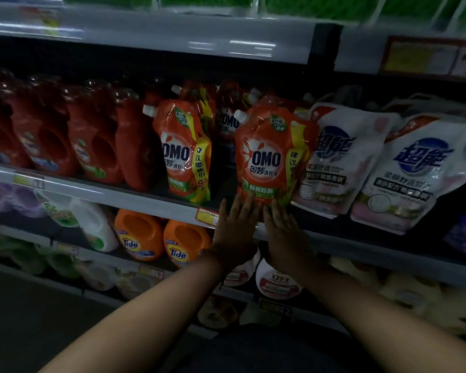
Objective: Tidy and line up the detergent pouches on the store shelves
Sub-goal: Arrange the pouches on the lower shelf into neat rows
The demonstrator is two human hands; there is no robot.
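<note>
I see the middle shelf [135, 196] carrying, from left to right, red detergent bottles [92, 146], two upright orange OMO pouches [184, 154] [269, 157] with a gap between them, and white pouches [331, 160] leaning over its front edge. The shelf below [361, 254] carries a white bottle [92, 224] and two orange Tide bottles [141, 235].
</note>
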